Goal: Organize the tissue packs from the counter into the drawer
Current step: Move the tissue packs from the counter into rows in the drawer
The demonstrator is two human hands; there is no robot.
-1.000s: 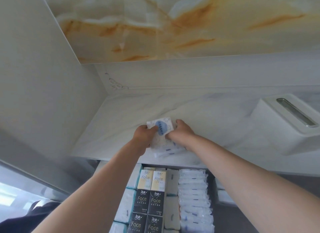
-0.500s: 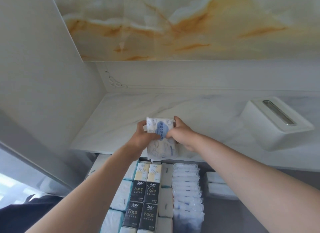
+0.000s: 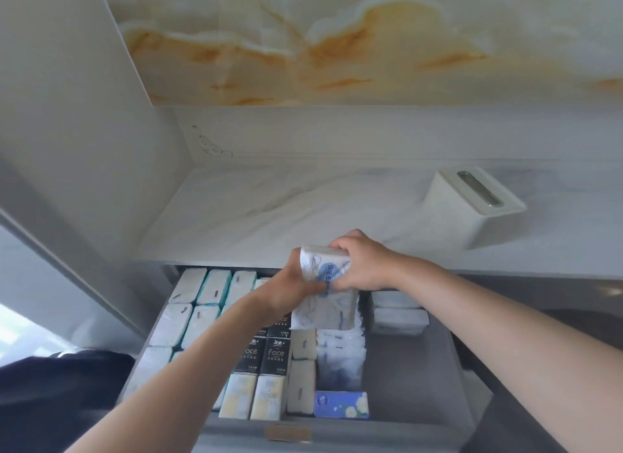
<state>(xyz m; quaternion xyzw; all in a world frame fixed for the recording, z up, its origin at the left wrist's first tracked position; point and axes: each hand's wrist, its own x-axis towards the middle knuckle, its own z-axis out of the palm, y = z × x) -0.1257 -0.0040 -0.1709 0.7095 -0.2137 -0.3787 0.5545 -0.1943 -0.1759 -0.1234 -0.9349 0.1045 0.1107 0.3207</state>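
The left hand [image 3: 290, 294] curls round the left side of a small bundle of tissue packs [image 3: 328, 312], and the right hand [image 3: 361, 263] clasps its top right corner. The bundle hangs between the hands over the open drawer [image 3: 406, 368], above the stowed rows of packs [image 3: 188, 321] beneath them. The table [image 3: 269, 210] lies beyond the hands.

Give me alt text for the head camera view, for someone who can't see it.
Two hands, left hand and right hand, hold a stack of blue-printed tissue packs over an open drawer. Rows of packs fill its left and middle; the right side is mostly bare. A white tissue box sits on the marble counter behind.
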